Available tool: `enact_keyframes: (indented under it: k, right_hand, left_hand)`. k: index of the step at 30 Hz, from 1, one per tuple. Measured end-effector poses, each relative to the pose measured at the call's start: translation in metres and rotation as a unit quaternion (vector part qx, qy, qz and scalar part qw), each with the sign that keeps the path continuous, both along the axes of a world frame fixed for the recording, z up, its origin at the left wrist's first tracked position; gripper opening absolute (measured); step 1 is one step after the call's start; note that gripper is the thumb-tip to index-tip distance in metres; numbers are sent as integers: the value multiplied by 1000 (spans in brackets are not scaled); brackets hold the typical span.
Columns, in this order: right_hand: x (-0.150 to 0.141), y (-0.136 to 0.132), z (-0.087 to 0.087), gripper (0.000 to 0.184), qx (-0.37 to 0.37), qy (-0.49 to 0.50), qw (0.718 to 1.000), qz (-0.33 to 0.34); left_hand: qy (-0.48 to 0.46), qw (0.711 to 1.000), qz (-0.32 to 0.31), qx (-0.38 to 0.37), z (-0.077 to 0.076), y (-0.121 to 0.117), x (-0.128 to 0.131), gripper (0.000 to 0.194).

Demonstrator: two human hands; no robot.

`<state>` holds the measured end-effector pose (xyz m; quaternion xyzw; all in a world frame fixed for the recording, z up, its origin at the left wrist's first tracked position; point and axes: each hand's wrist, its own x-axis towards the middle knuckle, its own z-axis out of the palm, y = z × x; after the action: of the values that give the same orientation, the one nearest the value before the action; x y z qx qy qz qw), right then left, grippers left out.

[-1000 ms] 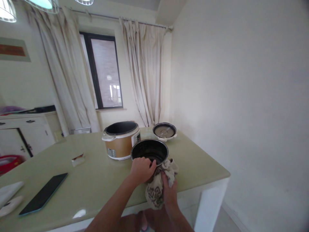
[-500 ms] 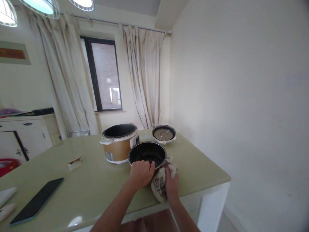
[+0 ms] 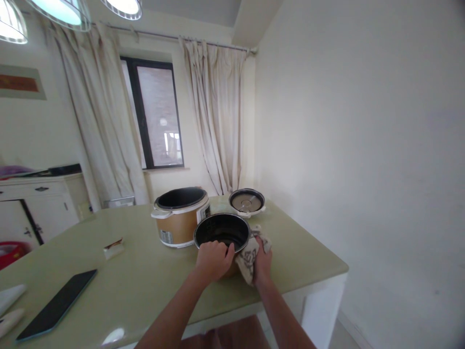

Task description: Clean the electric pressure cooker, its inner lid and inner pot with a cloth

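A dark-lined inner pot [image 3: 222,225] is on the table near its front edge, its mouth tipped a little towards me. My left hand [image 3: 215,259] is closed over the pot's near rim, fingers curled inside. In my right hand [image 3: 263,261] is a pale patterned cloth [image 3: 248,257], pressed against the pot's right outer side. Behind the pot, to the left, stands a gold and white rice cooker body [image 3: 178,228] with an open top. Its round lid [image 3: 247,201] lies farther back on the right, metal inner face up.
The pale green table [image 3: 145,286] ends in a corner at the right, beside a white wall [image 3: 363,145]. On its left lie a dark tablet-like slab [image 3: 58,304], a small packet [image 3: 114,248] and white objects [image 3: 10,298]. A chair [image 3: 228,334] is below the front edge.
My right hand and the cloth have moved up and slightly right along the pot's side. My left hand keeps its hold on the rim, and the pot has barely shifted.
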<state>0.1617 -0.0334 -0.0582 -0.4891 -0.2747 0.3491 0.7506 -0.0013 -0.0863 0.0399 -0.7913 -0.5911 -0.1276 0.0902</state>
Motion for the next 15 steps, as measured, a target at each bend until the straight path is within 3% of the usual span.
enact_keyframes:
  k: [3,6,9,12,15]
  right_hand:
    - [36,34,22,38,-40,-57,996,53]
    - [46,40,23,38,-35,-81,995,49]
    - [31,18,3,44,13,-81,997,16]
    - [6,-17,-26,51,-2,-106,994,-16]
    - [-14,-41,-47,57,21,-148,989,-3]
  left_hand:
    - [4,1000,-2,-7,0,2,-2,64]
    - [4,1000,1,-12,-2,3,-2,61]
    - [-7,1000,11,-5,-2,3,2,60]
    - [-10,1000,16,-6,-1,4,6,61]
    - [-3,1000,15,-10,2,7,9,62]
